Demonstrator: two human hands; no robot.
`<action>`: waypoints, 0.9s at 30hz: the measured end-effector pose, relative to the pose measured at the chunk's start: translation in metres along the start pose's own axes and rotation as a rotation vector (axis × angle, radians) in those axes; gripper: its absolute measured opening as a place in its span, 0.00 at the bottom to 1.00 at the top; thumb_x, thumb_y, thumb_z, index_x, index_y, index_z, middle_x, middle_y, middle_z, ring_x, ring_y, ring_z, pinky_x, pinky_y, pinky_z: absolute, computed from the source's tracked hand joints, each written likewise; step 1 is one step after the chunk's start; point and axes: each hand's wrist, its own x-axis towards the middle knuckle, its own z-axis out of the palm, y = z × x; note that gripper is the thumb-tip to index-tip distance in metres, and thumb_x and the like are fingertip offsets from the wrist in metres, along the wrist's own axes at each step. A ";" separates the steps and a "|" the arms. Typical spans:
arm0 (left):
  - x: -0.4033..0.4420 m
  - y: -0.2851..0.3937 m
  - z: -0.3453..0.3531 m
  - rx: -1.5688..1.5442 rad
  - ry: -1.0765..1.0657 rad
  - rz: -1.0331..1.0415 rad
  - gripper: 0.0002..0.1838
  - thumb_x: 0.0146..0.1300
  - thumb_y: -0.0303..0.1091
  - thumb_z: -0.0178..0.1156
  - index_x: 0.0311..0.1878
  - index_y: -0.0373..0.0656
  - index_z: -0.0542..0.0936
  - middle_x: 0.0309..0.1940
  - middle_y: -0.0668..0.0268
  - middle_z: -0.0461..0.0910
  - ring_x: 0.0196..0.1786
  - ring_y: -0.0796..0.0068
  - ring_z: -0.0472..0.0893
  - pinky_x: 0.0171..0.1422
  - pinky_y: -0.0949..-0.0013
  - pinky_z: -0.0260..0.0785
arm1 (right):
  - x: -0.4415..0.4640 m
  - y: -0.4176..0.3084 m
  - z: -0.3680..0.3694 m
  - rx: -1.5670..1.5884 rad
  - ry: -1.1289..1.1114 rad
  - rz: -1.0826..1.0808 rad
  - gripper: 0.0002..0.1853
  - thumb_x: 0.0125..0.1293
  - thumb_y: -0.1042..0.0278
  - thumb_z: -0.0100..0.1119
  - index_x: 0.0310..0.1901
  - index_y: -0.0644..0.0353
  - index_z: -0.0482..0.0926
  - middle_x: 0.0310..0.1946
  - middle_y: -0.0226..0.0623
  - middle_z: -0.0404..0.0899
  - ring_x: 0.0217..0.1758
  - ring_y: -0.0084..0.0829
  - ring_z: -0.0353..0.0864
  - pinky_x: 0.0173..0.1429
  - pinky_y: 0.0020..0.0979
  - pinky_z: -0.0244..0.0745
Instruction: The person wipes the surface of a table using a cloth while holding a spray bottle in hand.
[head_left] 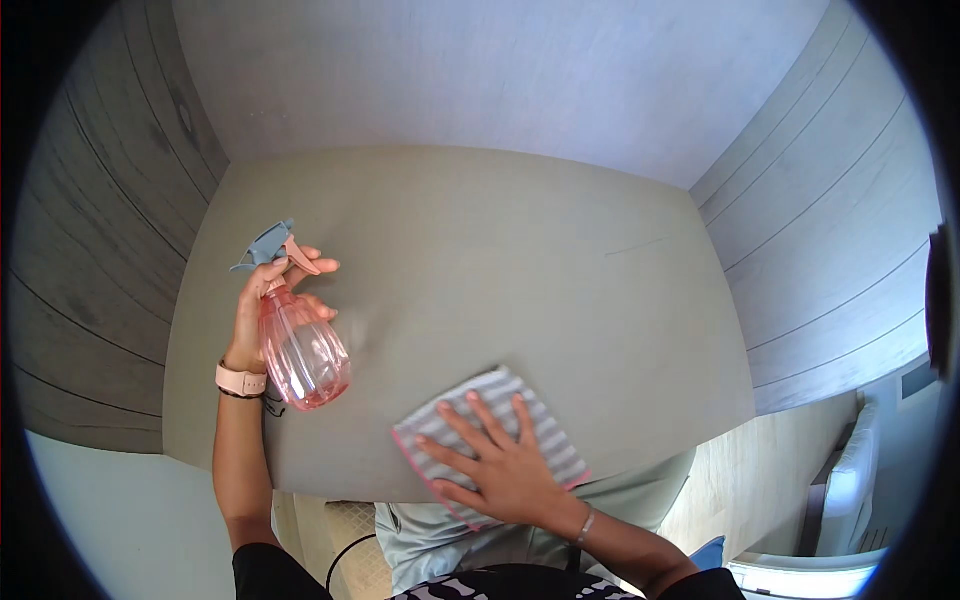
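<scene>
A pink, see-through spray bottle [306, 350] with a grey-blue and pink trigger head is held by my left hand [250, 305] over the left part of the table. The hand wraps its neck just below the trigger, and some fingers stick out past it. Near the front edge, my right hand [495, 462] lies flat with fingers spread on a grey-and-white striped cloth [550, 435] with pink edging. Part of the cloth hangs over the table's edge. My palm presses on it rather than gripping it.
The greenish-grey table [500, 260] meets a pale back wall [500, 80] and grey wood-plank panels at left [100, 240] and right [820, 220]. A thin dark line [635, 246] marks the tabletop at right. Beyond the right edge stands a white cushioned piece [848, 480].
</scene>
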 end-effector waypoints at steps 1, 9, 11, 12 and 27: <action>0.000 0.000 -0.001 -0.007 0.009 -0.019 0.24 0.70 0.48 0.50 0.58 0.37 0.72 0.55 0.47 0.78 0.29 0.62 0.86 0.43 0.56 0.83 | -0.009 0.007 -0.005 -0.001 -0.038 0.037 0.30 0.70 0.35 0.49 0.72 0.28 0.67 0.79 0.37 0.54 0.83 0.48 0.45 0.76 0.71 0.28; 0.009 0.001 -0.004 0.005 0.112 -0.111 0.25 0.70 0.48 0.51 0.59 0.36 0.72 0.54 0.48 0.79 0.27 0.65 0.85 0.41 0.57 0.82 | -0.030 0.142 -0.039 -0.067 0.020 0.562 0.32 0.70 0.41 0.54 0.74 0.34 0.65 0.80 0.35 0.51 0.84 0.44 0.42 0.78 0.64 0.26; 0.018 0.004 -0.007 0.025 0.099 -0.094 0.24 0.70 0.47 0.50 0.57 0.36 0.73 0.54 0.49 0.79 0.29 0.62 0.86 0.40 0.57 0.81 | -0.007 0.180 -0.033 -0.084 0.066 0.604 0.32 0.70 0.42 0.53 0.74 0.33 0.65 0.80 0.34 0.51 0.84 0.44 0.43 0.78 0.64 0.26; 0.019 0.005 -0.009 0.031 0.100 -0.084 0.24 0.70 0.47 0.50 0.57 0.36 0.73 0.54 0.49 0.79 0.29 0.62 0.86 0.40 0.57 0.81 | 0.007 0.194 -0.032 -0.090 0.094 0.659 0.31 0.71 0.41 0.52 0.74 0.32 0.64 0.80 0.34 0.51 0.84 0.43 0.43 0.78 0.64 0.27; -0.010 0.013 0.016 0.095 0.092 0.027 0.26 0.71 0.49 0.50 0.59 0.35 0.72 0.55 0.49 0.80 0.29 0.64 0.85 0.42 0.58 0.80 | 0.162 0.065 0.008 -0.084 0.126 0.063 0.32 0.74 0.33 0.36 0.76 0.30 0.61 0.81 0.37 0.48 0.84 0.48 0.39 0.78 0.68 0.26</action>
